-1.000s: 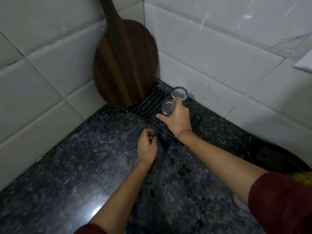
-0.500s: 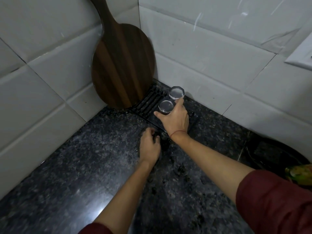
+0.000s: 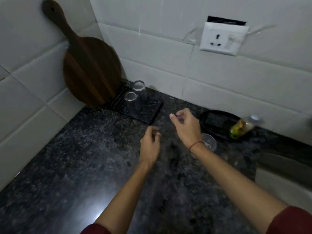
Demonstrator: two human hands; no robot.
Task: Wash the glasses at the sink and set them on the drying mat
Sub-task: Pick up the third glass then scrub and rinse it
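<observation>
While both hands hover empty over the dark granite counter (image 3: 70, 166), two clear glasses stand upside down, touching each other, on the black drying mat (image 3: 148, 114) at its corner nearest the round wooden board (image 3: 92, 71) that leans on the tiled wall. The left hand (image 3: 150, 146) is loosely curled just in front of the mat, and the right hand (image 3: 187, 127), fingers half open and gripping nothing, is just right of the mat. A third glass (image 3: 209, 142) stands beyond the right wrist, well right of the mat.

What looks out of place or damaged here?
The wall socket sits askew, with a dark gap showing above its plate. One glass stands on the counter, not on the drying mat.
</observation>
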